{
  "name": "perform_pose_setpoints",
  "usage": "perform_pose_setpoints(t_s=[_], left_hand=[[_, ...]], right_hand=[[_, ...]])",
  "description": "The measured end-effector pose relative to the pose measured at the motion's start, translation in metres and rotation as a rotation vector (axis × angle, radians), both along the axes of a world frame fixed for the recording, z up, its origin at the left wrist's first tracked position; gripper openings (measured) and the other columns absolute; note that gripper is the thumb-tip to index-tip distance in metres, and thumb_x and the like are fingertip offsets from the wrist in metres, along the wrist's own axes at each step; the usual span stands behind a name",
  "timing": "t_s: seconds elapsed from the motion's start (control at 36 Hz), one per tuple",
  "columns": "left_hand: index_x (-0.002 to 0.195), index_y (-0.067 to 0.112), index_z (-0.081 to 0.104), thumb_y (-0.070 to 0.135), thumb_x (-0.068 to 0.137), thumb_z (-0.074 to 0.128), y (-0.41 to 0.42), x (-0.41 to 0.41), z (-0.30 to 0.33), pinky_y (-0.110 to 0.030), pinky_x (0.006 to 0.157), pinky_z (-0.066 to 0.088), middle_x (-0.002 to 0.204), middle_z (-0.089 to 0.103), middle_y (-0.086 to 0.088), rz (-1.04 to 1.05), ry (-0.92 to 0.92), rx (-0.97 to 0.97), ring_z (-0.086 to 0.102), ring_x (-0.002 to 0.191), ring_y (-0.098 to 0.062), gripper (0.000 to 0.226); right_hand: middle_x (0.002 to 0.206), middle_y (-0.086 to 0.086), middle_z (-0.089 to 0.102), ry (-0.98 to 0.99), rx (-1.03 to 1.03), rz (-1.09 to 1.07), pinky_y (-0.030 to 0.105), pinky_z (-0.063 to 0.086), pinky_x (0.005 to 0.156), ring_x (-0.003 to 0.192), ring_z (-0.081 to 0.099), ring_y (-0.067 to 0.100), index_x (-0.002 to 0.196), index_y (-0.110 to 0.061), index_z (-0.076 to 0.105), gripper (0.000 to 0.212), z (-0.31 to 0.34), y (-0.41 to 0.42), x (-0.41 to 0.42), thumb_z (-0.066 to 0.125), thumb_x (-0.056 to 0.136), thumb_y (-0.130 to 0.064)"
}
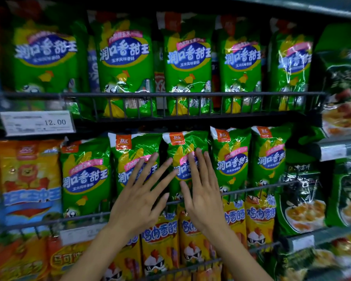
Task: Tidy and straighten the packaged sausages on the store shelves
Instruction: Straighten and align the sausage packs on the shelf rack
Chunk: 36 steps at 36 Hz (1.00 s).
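Green sausage packs stand upright in rows on two wire-fronted shelves. My left hand (139, 196) is spread flat, fingers straight, over the second green pack (130, 151) of the middle shelf. My right hand (202, 191) lies flat with straight fingers on the third green pack (183, 145), which leans slightly left. Neither hand grips anything. Further green packs (230, 157) stand to the right, and another (85, 175) to the left.
The upper shelf holds a row of green packs (126, 63) behind a wire rail (170, 94). A price tag reading 12.00 (37, 122) hangs at left. Orange packs (28, 179) stand left, yellow packs (160, 246) below, dark green packs (302, 199) right.
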<state>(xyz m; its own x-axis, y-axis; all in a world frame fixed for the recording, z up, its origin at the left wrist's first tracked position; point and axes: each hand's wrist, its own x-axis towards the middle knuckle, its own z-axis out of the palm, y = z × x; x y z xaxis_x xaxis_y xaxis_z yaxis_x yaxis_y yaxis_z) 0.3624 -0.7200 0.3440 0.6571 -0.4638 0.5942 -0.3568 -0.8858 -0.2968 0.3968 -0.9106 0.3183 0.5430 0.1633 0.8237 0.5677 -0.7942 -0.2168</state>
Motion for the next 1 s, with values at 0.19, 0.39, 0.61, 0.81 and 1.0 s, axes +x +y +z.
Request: perform_pose_setpoints(t_s=[0.19, 0.39, 0.61, 0.81, 1.0], left_hand=[[0.161, 0.029, 0.014, 0.042, 0.106, 0.037, 0.000, 0.000, -0.004, -0.056, 0.124, 0.011, 0.170, 0.004, 0.003, 0.011, -0.018, -0.013, 0.000, 0.157, -0.028, 0.062], [0.161, 0.028, 0.016, 0.043, 0.105, 0.034, -0.001, 0.002, -0.006, -0.064, 0.121, 0.011, 0.170, 0.007, 0.003, 0.011, -0.049, 0.010, 0.001, 0.156, -0.031, 0.061], [0.155, 0.024, 0.036, 0.028, 0.106, 0.049, 0.015, -0.010, 0.001, -0.054, 0.126, 0.006, 0.167, 0.020, 0.007, -0.211, 0.002, -0.166, 0.006, 0.157, -0.023, 0.051], [0.147, 0.012, 0.050, 0.015, 0.099, 0.056, 0.075, -0.032, 0.001, -0.053, 0.123, 0.023, 0.160, 0.036, -0.005, -0.146, -0.185, -0.156, 0.026, 0.152, -0.028, 0.048], [0.160, 0.024, 0.023, 0.037, 0.106, 0.036, 0.096, -0.030, -0.010, -0.055, 0.123, 0.015, 0.169, 0.014, 0.001, 0.056, -0.094, -0.032, 0.010, 0.156, -0.028, 0.057]], right_hand=[[0.169, -0.003, -0.008, 0.085, -0.025, 0.110, 0.049, 0.017, 0.125, 0.156, -0.007, 0.020, 0.162, -0.021, 0.004, 0.074, 0.006, -0.012, -0.008, 0.050, 0.106, -0.035], [0.169, -0.007, -0.007, 0.100, -0.039, 0.166, 0.049, 0.028, 0.121, 0.156, -0.005, 0.017, 0.162, -0.022, 0.006, 0.075, -0.003, -0.026, -0.014, 0.053, 0.105, -0.039], [0.168, -0.003, 0.008, 0.071, 0.054, 0.083, 0.040, 0.024, 0.124, 0.156, 0.006, 0.017, 0.160, -0.018, 0.016, 0.079, -0.002, -0.009, -0.020, 0.058, 0.099, -0.044], [0.151, -0.016, 0.039, 0.122, 0.077, 0.306, 0.029, 0.059, 0.081, 0.102, 0.064, 0.010, 0.158, -0.035, 0.013, 0.073, 0.003, 0.025, -0.043, 0.054, 0.098, -0.043], [0.091, -0.012, 0.061, 0.259, -0.057, 0.198, 0.020, 0.043, 0.056, 0.067, 0.059, 0.009, 0.155, -0.032, -0.022, 0.090, 0.003, 0.056, -0.034, 0.042, 0.100, -0.059]])
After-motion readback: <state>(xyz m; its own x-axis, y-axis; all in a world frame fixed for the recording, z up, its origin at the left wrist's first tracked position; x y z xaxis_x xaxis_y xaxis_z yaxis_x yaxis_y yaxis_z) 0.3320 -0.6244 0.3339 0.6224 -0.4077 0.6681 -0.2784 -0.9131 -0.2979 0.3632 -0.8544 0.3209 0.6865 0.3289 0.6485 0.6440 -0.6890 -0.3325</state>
